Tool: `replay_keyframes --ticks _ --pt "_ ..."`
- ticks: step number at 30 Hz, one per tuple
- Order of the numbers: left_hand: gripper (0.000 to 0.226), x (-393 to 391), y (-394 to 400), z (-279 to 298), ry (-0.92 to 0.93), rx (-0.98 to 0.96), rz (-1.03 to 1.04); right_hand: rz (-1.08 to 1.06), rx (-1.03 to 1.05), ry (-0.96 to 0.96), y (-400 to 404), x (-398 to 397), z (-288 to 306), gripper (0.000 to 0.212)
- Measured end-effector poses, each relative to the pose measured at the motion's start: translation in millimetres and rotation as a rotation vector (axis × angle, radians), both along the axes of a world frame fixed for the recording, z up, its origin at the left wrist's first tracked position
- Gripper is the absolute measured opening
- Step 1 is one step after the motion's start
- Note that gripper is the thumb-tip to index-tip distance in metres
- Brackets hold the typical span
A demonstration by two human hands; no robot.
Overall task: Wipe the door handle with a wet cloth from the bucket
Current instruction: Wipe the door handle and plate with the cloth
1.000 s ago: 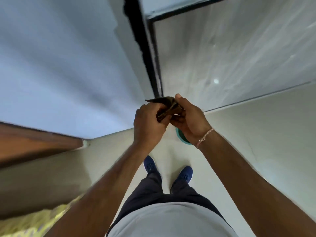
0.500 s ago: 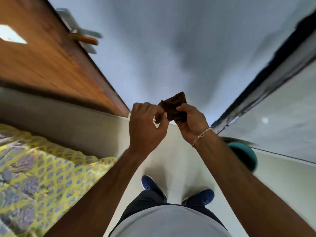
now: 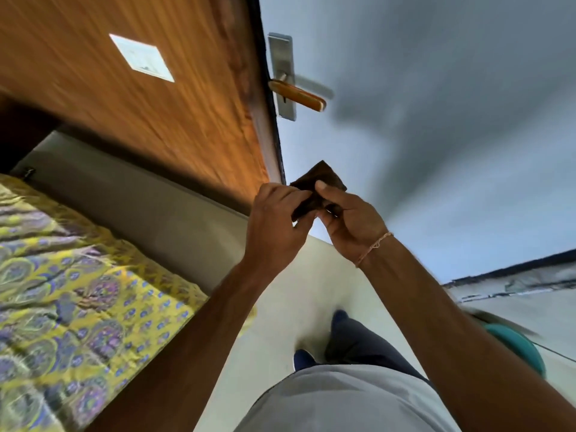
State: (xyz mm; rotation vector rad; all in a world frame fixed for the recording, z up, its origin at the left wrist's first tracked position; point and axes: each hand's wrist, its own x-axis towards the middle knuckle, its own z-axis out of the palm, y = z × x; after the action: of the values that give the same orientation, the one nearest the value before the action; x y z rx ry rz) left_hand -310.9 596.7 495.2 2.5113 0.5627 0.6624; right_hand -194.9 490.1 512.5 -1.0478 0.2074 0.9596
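Door handle [image 3: 297, 95] juts from a silver plate [image 3: 282, 74] on the grey-blue door [image 3: 436, 104], right beside the edge of the wooden panel [image 3: 140, 88]. It is a lever with an orange-brown grip, and nothing is touching it.

Well below the door handle, both hands meet around a dark brown cloth [image 3: 321, 185]. The left hand [image 3: 277, 226] is curled with its fingers closed on the cloth's lower left part. The right hand [image 3: 349, 219] pinches the cloth too, thumb pressed on its upper face, while a thin string bracelet [image 3: 374, 247] circles that wrist. One corner of the cloth points up toward the door handle but stays clear of it.

Far below and right of the door handle, a teal bucket [image 3: 514, 344] shows partly behind the right forearm, blurred, standing on the pale floor [image 3: 280, 307]. Blue shoes [image 3: 304, 358] stand on that floor under the hands. Lower left of the door handle lies a yellow patterned bedspread [image 3: 78, 307]. A white square sticker [image 3: 141, 57] sits on the wooden panel, left of the door handle.
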Motion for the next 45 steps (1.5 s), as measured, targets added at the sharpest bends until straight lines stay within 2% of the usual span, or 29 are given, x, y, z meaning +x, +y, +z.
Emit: replay_keyframes --ticks 4,7,10,12,14,18,22,25,28,30,32,34,37,41,43,45 --pt "0.023 5 49 -10 -0.048 -0.061 0.067 0.038 -0.049 0.015 53 13 -8 0.041" --pt "0.02 13 99 -13 -0.14 -0.279 0.238 0.086 -0.1 0.015 95 32 -21 0.036" --pt "0.023 25 167 -14 -0.057 -0.418 0.348 0.172 -0.135 -0.059 142 49 -24 0.033" --pt "0.036 31 208 -11 0.05 -0.564 0.34 0.242 -0.135 -0.136 171 57 -22 0.019" --pt "0.04 37 242 -6 0.096 -0.74 0.344 0.262 -0.089 -0.142 202 64 -19 0.025" --pt "0.027 40 281 12 -0.035 -1.071 0.33 0.248 0.025 -0.089 246 69 -8 0.039" --pt "0.029 46 305 18 -0.038 -1.232 0.306 0.255 0.099 0.056 268 70 -15 0.054" --pt "0.017 55 322 9 -0.008 -1.355 0.293 0.243 0.126 0.166 272 68 -30 0.047" --pt "0.009 62 335 -2 0.039 -1.48 0.253 0.222 0.145 0.168 270 64 -38 0.047" --pt "0.013 65 344 -11 0.082 -1.576 0.19 0.175 0.142 0.138 271 60 -42 0.048" --pt "0.015 68 355 -21 0.154 -1.565 0.137 0.102 0.124 0.099 274 51 -45 0.047" --pt "0.002 70 367 -32 0.193 -1.414 0.114 0.03 0.099 0.073 277 40 -48 0.048" --pt "0.015 72 381 -39 0.231 -1.299 0.01 -0.121 0.058 0.067 281 20 -50 0.044" --pt "0.017 79 377 -29 0.33 -1.274 -0.144 -0.313 0.032 0.045 277 -7 -38 0.039" --pt "0.021 83 371 -26 0.371 -1.318 -0.218 -0.376 0.034 0.027 273 -16 -33 0.04" --pt "0.013 86 365 -20 0.445 -1.403 -0.322 -0.388 0.025 -0.016 266 -23 -32 0.038"
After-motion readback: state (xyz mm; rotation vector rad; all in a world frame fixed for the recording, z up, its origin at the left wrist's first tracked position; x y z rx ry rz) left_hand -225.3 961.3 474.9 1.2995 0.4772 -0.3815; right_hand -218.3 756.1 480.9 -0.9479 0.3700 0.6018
